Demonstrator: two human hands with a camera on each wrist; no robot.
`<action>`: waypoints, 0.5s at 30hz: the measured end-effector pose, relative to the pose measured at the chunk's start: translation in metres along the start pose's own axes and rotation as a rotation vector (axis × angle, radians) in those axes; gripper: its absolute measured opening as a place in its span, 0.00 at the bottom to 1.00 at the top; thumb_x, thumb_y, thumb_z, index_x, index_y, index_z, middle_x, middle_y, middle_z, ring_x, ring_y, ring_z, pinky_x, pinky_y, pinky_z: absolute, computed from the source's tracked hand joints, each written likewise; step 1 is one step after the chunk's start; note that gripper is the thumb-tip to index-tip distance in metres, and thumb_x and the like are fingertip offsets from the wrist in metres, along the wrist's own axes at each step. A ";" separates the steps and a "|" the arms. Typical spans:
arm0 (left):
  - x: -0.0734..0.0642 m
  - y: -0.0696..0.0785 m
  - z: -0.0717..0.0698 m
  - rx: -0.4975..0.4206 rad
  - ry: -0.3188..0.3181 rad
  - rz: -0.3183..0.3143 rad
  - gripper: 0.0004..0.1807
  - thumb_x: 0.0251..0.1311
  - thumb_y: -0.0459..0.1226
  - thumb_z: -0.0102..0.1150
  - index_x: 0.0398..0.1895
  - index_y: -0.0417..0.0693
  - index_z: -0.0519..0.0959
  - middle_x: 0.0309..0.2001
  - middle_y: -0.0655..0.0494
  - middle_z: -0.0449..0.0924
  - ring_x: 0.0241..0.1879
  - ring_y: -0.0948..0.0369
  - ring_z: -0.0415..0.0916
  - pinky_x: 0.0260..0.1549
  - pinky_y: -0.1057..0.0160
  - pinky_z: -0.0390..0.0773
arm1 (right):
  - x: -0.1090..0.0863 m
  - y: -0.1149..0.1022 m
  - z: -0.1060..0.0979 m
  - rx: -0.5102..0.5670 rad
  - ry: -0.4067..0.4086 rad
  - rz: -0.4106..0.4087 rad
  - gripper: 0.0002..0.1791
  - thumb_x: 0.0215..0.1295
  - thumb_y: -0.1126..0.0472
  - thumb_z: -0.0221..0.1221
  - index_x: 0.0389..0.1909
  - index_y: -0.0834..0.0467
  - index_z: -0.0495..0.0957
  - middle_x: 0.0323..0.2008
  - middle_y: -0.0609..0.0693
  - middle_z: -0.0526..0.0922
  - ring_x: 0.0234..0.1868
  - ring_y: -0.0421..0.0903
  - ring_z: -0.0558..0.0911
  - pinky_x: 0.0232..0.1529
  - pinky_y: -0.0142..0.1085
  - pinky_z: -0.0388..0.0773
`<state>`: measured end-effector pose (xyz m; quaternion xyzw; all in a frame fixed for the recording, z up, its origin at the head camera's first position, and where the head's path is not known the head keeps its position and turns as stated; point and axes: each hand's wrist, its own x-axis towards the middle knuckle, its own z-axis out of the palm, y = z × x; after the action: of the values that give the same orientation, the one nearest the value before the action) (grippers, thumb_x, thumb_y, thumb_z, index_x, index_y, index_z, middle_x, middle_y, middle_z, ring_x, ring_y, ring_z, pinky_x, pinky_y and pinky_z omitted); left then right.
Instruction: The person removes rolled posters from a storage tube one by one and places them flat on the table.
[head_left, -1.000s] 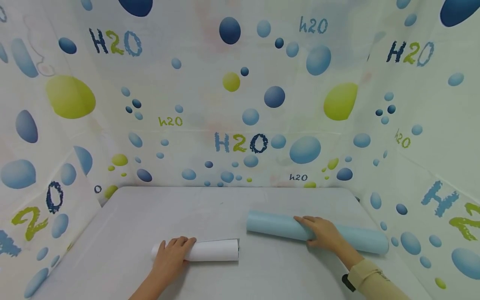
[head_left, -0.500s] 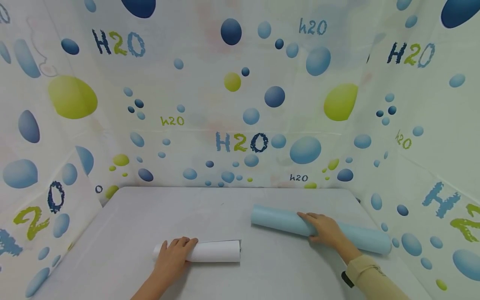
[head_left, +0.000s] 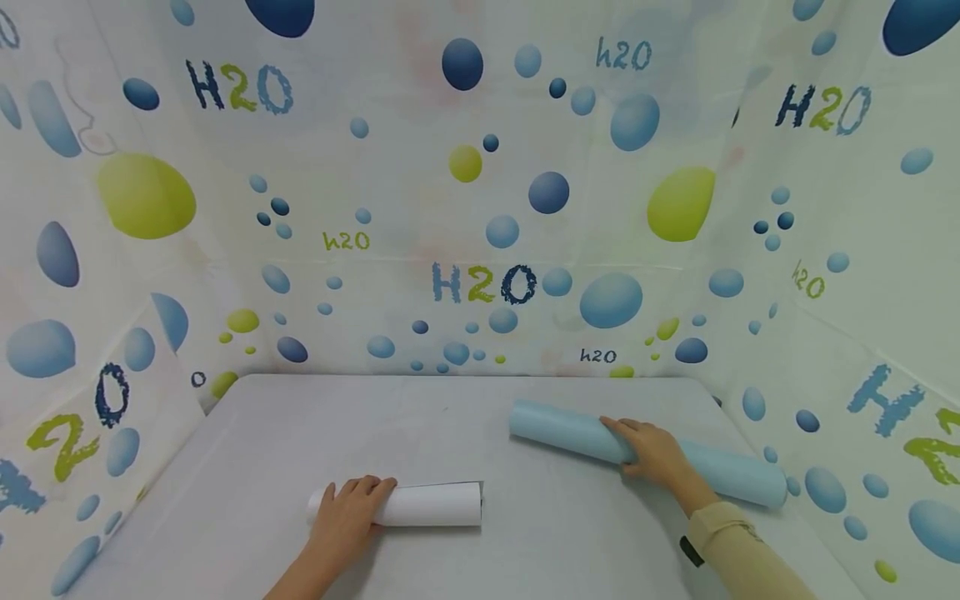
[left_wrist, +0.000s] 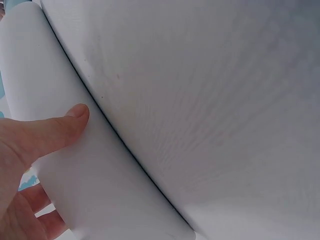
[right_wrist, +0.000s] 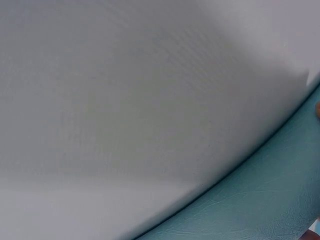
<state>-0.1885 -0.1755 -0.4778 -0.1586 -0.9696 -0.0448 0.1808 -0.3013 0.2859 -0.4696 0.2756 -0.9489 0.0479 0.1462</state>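
Observation:
A white roll, like rolled-up paper or sheeting, lies crosswise on the white table. My left hand grips its left part. In the left wrist view the thumb lies along one side of the white roll, and fingers show at its other edge. To the right, a longer light blue roll slants on the table, its left end farther back. My right hand holds it near the middle. The right wrist view shows mostly table beside the blue roll, with only bits of the fingers at the edge.
Behind and at both sides hangs a white curtain printed with blue and green drops and H2O lettering. The table's back edge meets it. A black band shows at the right sleeve cuff. Bare tabletop lies between the two rolls.
The blue roll's left end has swung back and slightly right, with the right hand moving along with it. The left hand and white roll have stayed nearly in place.

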 end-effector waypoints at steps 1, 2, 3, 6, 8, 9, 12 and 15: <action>0.000 0.000 0.000 0.000 0.001 0.000 0.31 0.26 0.38 0.71 0.43 0.52 0.71 0.38 0.53 0.73 0.40 0.50 0.70 0.36 0.39 0.63 | 0.000 0.001 0.001 -0.006 0.008 -0.001 0.45 0.30 0.57 0.70 0.57 0.53 0.63 0.45 0.58 0.73 0.41 0.56 0.74 0.40 0.49 0.70; 0.000 0.000 0.000 -0.002 0.001 0.001 0.31 0.26 0.38 0.70 0.43 0.52 0.71 0.38 0.54 0.73 0.40 0.50 0.70 0.36 0.39 0.63 | 0.001 0.001 0.001 -0.013 0.015 -0.001 0.45 0.30 0.57 0.70 0.57 0.53 0.63 0.45 0.58 0.74 0.40 0.56 0.75 0.39 0.49 0.70; -0.001 0.000 0.000 -0.003 0.002 0.002 0.31 0.26 0.38 0.71 0.43 0.52 0.71 0.38 0.54 0.73 0.40 0.50 0.70 0.36 0.39 0.64 | 0.001 0.002 0.002 -0.018 0.023 -0.004 0.45 0.29 0.57 0.70 0.57 0.53 0.63 0.44 0.58 0.74 0.40 0.56 0.75 0.38 0.48 0.70; -0.001 0.000 0.000 -0.008 0.005 0.007 0.32 0.26 0.38 0.71 0.43 0.52 0.71 0.38 0.54 0.73 0.40 0.50 0.70 0.36 0.39 0.64 | 0.002 0.004 0.005 -0.030 0.039 -0.004 0.45 0.29 0.57 0.70 0.56 0.53 0.64 0.44 0.58 0.74 0.38 0.56 0.75 0.37 0.48 0.71; -0.002 0.000 -0.001 -0.008 0.006 0.008 0.32 0.26 0.38 0.71 0.43 0.52 0.71 0.39 0.53 0.73 0.40 0.50 0.70 0.36 0.39 0.64 | 0.003 0.005 0.005 -0.026 0.044 0.004 0.45 0.29 0.58 0.70 0.56 0.53 0.64 0.44 0.59 0.74 0.38 0.56 0.75 0.37 0.48 0.71; -0.002 0.000 0.000 -0.006 0.008 0.008 0.32 0.26 0.38 0.71 0.43 0.52 0.71 0.39 0.53 0.73 0.40 0.50 0.70 0.36 0.39 0.64 | 0.003 0.006 0.006 -0.027 0.045 0.007 0.45 0.29 0.58 0.70 0.56 0.53 0.64 0.44 0.59 0.74 0.38 0.56 0.75 0.37 0.49 0.71; -0.002 0.000 0.000 -0.002 0.009 0.005 0.31 0.26 0.38 0.71 0.43 0.52 0.71 0.39 0.53 0.73 0.40 0.50 0.70 0.36 0.39 0.64 | 0.005 0.007 0.006 -0.030 0.039 0.027 0.45 0.30 0.58 0.70 0.56 0.53 0.64 0.44 0.59 0.74 0.38 0.57 0.75 0.38 0.49 0.70; -0.001 0.000 -0.001 -0.006 0.015 0.008 0.31 0.26 0.38 0.71 0.43 0.52 0.71 0.38 0.53 0.73 0.40 0.50 0.71 0.36 0.39 0.64 | 0.006 0.008 0.005 -0.038 0.036 0.037 0.44 0.30 0.58 0.70 0.56 0.53 0.64 0.44 0.59 0.74 0.38 0.57 0.75 0.37 0.49 0.70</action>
<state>-0.1869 -0.1757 -0.4778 -0.1624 -0.9675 -0.0480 0.1876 -0.3116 0.2884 -0.4731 0.2541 -0.9519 0.0374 0.1673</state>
